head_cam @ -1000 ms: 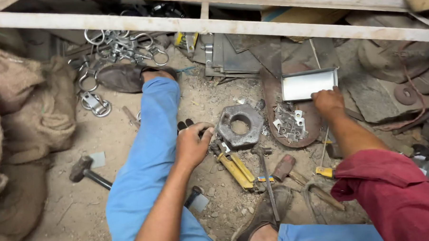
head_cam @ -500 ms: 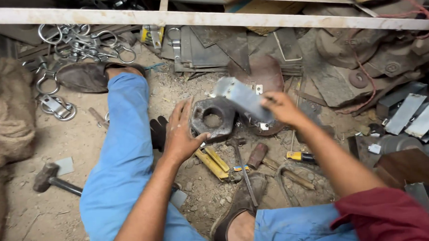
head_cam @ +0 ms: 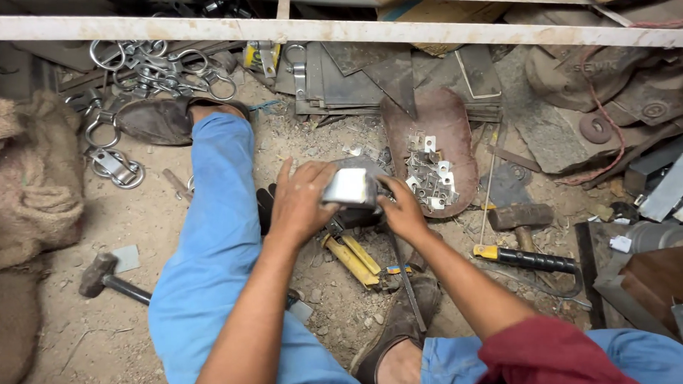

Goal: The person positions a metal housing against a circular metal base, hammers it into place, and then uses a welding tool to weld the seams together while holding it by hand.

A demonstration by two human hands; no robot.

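Within the last second the right hand (head_cam: 403,211) had carried the bent metal sheet (head_cam: 349,187) from the far right in over the heavy steel block, where the left hand (head_cam: 298,202) now met it. Both sets of fingers were clamped on the sheet, held at centre above the dirt floor (head_cam: 131,222). A yellow-labelled package (head_cam: 259,55) sat far, under the white rail (head_cam: 351,29).

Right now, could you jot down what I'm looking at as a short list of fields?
Setting: dirt floor, person seated, legs in blue trousers
Left hand: grips a bent shiny metal sheet piece
Right hand: holds the same piece's other side
Just beyond: rusty pan of small metal brackets
Nearby tools: yellow-handled snips, two hammers
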